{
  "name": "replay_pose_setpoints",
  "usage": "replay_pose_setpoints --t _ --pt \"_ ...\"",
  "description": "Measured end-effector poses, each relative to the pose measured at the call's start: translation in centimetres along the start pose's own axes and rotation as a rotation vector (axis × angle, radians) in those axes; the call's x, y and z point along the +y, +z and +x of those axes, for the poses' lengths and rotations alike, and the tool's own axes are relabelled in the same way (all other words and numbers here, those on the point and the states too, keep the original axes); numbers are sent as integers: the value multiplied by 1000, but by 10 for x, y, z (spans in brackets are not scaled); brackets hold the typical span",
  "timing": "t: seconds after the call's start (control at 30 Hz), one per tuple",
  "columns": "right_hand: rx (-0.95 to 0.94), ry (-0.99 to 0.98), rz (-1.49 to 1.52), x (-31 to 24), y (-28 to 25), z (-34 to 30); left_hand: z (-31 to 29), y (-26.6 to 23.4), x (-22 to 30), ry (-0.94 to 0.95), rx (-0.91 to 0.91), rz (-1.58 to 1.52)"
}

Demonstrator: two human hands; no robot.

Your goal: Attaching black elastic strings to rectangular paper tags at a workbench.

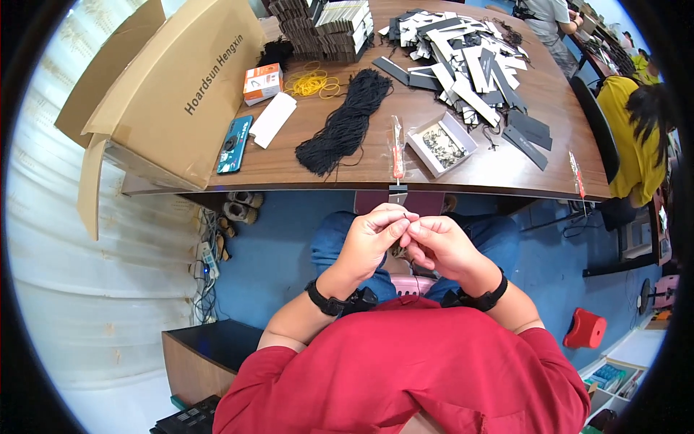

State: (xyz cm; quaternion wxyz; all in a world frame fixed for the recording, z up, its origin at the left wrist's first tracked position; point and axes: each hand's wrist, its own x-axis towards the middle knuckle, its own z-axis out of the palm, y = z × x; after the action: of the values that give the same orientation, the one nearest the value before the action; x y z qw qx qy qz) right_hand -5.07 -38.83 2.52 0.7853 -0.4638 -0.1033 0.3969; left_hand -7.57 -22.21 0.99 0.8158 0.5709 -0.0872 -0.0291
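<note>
Above my lap, just off the table's near edge, my left hand (375,236) and my right hand (442,247) meet with thumbs and fingertips pinched together. Between them is a thin black cord (415,273), of which only a short dark bit and a hanging strand show. Right beyond my fingers, a red-handled tool (397,160) in clear wrap is fixed at the table edge by a black clip (397,190). A white box (442,145) of small metal-looking fittings stands just beyond it to the right. Farther left lies a bundle of black cords (344,121).
Black and white tags (463,65) lie heaped at the back right, beside stacked tags (322,32). Yellow rubber bands (313,83), an orange-white box (262,83), a phone (235,145) and a big carton (173,94) occupy the left. A person in yellow (627,134) sits at right.
</note>
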Motion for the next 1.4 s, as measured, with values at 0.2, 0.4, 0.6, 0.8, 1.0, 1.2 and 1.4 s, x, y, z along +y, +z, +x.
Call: replay_pose_setpoints --t 0.2,0.4,0.6,0.8,1.0,1.2,1.4 --pt "-2 114 -222 -16 -4 5 4 0 3 -10 100 -121" --pt "743 -650 -1452 -64 -44 39 1 -5 9 -49 27 -133" --pt "729 -359 -1994 -71 -75 69 -2 7 8 -260 -104 -117" --pt "783 -305 -2046 -65 -86 84 -5 13 9 -320 -23 -128" --pt "818 -396 -1969 -61 -86 80 -6 4 -4 -210 38 -215" --pt "940 -864 -1733 -58 -87 76 -1 2 -8 -175 109 -117" --pt "649 -637 -939 -51 -30 42 3 5 -3 -128 239 -68"
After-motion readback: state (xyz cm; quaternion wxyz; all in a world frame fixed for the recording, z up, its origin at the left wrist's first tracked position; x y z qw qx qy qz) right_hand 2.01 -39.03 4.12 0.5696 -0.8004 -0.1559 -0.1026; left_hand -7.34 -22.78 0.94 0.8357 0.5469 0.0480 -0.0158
